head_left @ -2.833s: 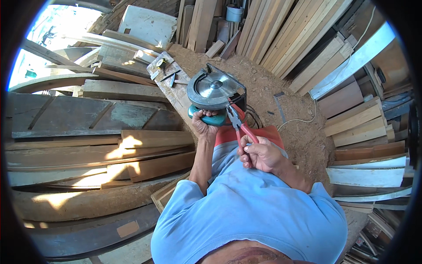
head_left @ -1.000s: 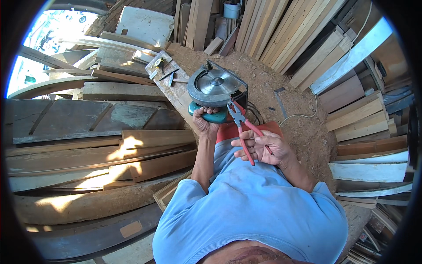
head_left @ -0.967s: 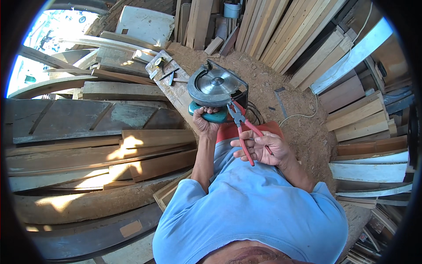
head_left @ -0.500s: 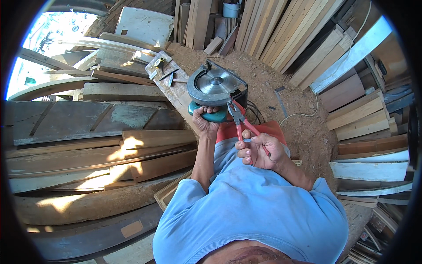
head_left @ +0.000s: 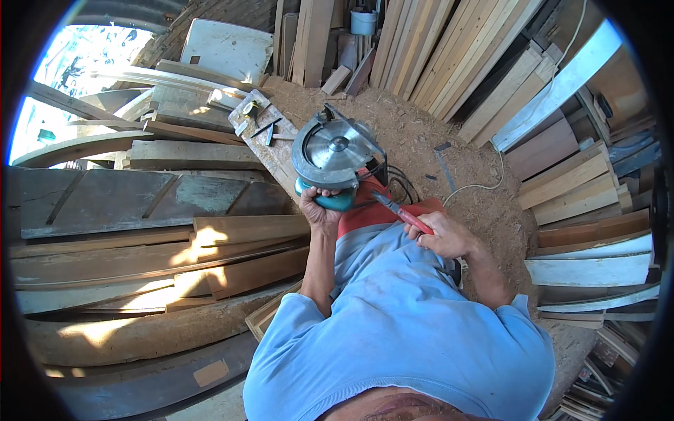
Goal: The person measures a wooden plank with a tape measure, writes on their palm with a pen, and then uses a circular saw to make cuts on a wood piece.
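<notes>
My left hand [head_left: 321, 205] is wrapped round the green body of a circular saw [head_left: 330, 156], held up in front of me. The saw's bare round blade and metal base face upward. In my right hand [head_left: 444, 236] is a pair of pliers [head_left: 406, 215] with red handles, which look closed together. Their dark jaws point up and left, toward the saw but apart from it. Beyond the saw, a plank [head_left: 279, 156] carries a yellow and black tape measure [head_left: 251, 109] and a small hammer-like tool [head_left: 271, 133].
Stacked boards [head_left: 154, 259] fill my left side. Planks [head_left: 463, 56] lean upright at the back, near a blue bucket [head_left: 364, 22]. More wood [head_left: 590, 270] lies to the right. A pale cord [head_left: 470, 186] runs over the sawdust-covered floor [head_left: 414, 133].
My right hand has drawn the pliers away from the saw, down and to the right, and their spread handles have come together. The saw has shifted slightly left and down.
</notes>
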`<state>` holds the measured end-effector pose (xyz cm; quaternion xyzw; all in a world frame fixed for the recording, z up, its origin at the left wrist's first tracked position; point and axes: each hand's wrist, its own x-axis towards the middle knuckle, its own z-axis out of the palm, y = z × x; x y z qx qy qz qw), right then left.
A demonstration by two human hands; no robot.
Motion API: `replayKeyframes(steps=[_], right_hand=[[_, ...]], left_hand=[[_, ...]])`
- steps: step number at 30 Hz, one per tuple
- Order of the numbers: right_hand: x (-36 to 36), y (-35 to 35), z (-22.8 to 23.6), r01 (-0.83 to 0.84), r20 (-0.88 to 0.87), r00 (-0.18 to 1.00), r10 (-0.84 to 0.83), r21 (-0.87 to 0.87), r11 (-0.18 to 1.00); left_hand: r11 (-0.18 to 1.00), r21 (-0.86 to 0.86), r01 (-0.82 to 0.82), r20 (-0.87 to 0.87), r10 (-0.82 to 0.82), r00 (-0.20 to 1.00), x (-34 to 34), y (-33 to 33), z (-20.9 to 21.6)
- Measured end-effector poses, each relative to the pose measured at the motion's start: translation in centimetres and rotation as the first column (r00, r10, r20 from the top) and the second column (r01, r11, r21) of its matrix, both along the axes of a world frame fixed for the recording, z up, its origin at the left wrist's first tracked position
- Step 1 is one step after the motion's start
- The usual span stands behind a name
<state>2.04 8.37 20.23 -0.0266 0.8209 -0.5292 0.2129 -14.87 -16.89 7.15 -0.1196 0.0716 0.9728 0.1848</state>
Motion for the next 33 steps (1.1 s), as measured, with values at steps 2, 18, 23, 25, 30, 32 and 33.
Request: replayKeyframes(steps=[2, 18, 23, 25, 30, 32, 33], right_hand=[[-0.5, 0.0, -0.9, 0.107, 0.187, 0.979, -0.082, -0.129, 0.986], [0.2, -0.2, -2.4, 0.369, 0.272, 0.916, -0.296, -0.274, 0.888], [0.3, -0.1, -2.6, 0.327, 0.280, 0.925, -0.257, -0.239, 0.914], [0.3, 0.5, -2.6, 0.309, 0.265, 0.933, -0.243, -0.246, 0.919], [1.0, 1.3, -3.3, 0.150, 0.096, 0.987, -0.131, -0.226, 0.963], [1.2, 0.9, -2.5, 0.123, 0.049, 0.992, -0.116, -0.196, 0.973], [1.2, 0.6, -2.0, 0.126, 0.052, 0.992, -0.118, -0.205, 0.971]], left_hand=[[1.000, 0.004, 0.025, -0.027, -0.024, 0.999, 0.1, -0.6, -0.8], [0.998, -0.007, 0.070, -0.052, -0.071, 0.996, 0.5, -0.3, -0.2], [0.999, -0.011, 0.041, -0.016, -0.042, 0.999, 0.5, -0.4, -0.8], [1.000, -0.016, 0.026, -0.017, -0.027, 1.000, 0.6, -0.4, -1.1], [0.999, -0.022, 0.048, -0.042, -0.048, 0.998, 0.8, -1.4, -1.8], [0.998, 0.006, 0.062, -0.047, -0.061, 0.997, 1.1, -1.4, -1.1], [0.997, 0.037, 0.071, -0.061, -0.069, 0.996, 0.9, -1.8, -2.4]])
